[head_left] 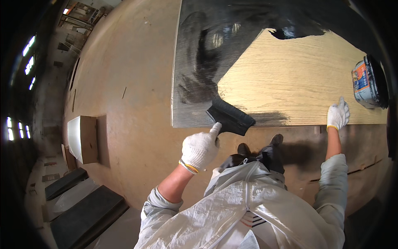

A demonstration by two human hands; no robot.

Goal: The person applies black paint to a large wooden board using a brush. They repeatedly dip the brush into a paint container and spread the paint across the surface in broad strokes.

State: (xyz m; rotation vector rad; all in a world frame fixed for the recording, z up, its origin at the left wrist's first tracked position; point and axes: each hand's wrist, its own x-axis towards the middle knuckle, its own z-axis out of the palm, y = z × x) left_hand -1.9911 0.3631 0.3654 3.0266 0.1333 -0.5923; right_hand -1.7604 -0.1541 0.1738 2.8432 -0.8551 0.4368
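My left hand (200, 148), in a white knit glove, grips a wide black brush (230, 118), with one finger stretched along its handle. The brush's broad edge lies on the near left part of a light wood-grain board (286, 79). Black paint (195, 54) covers the board's left side and far part, streaky in places, with a thin smear along the near edge. My right hand (338, 114), also gloved, lies empty at the near right edge with its fingers extended. Beyond it stands a paint tub (365, 85) with black drips and a coloured label.
A pale box-shaped block (83, 139) stands on the brown floor (128, 62) at the left. Dark flat panels (89, 216) lie at the lower left. My shoes (277, 140) are close below the board's near edge.
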